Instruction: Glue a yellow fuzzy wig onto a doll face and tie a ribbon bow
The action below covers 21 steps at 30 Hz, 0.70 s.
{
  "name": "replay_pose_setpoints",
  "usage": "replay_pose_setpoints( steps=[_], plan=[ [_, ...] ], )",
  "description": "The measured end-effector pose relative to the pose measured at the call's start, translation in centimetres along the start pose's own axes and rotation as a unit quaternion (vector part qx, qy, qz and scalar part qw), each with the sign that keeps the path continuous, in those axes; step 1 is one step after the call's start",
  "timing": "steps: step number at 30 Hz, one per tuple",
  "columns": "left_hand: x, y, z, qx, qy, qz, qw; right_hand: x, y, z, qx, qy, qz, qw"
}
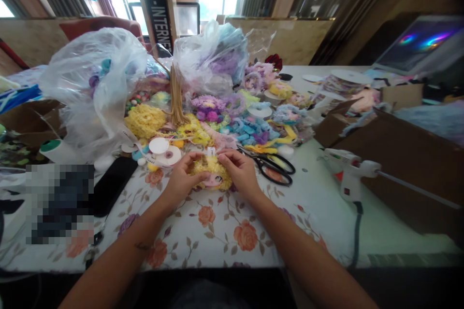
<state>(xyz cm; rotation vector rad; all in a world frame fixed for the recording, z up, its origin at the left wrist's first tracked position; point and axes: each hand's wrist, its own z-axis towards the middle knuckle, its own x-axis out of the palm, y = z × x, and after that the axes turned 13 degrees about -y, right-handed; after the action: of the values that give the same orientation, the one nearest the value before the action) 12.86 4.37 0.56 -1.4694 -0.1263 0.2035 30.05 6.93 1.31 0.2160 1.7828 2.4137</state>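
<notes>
Both my hands on a small yellow fuzzy doll [213, 174] at the near-centre of the counter [224, 236], which has a floral cloth on it. My left hand [183, 176] is clamped on the doll's left side, fingers curled over the top, thumb underneath. My right hand [241, 171] grips the right side, fingertips [222, 156] pinched on the top edge w/ a tiny white bit just beside them. The doll sits low, touching or just above the cloth, can't tell which. A pale face w/ a dark eye shows at its lower front.

Scissors [271, 166] lie just right of my right hand, black handles toward the right, blades pointing at the craft pile. White glue gun [350, 174] stands further right, well apart, cord running down toward me, next to a cardboard box [409, 154]. White ribbon spools [165, 152] sit just behind my left hand. Behind those: yellow trim [145, 120], blue and purple fuzzy pieces [250, 128], two clear plastic bags [94, 82] stuffed w/ more. Black flat thing [112, 183] left of my left hand. Laptop [420, 43] far right, screen lit.
</notes>
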Motion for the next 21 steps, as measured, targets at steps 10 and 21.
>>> replay_pose_setpoints(
  steps=[10, 21],
  plan=[
    [0.1, -0.2, 0.4, -0.094, -0.039, -0.181, 0.978, -0.2, -0.5, -0.3, 0.154, 0.084, 0.066, 0.982],
    [-0.5, -0.8, 1.3, -0.06, -0.188, -0.258, 0.946, -0.4, 0.1, -0.2, 0.208, 0.051, 0.067, 0.974]
  ],
)
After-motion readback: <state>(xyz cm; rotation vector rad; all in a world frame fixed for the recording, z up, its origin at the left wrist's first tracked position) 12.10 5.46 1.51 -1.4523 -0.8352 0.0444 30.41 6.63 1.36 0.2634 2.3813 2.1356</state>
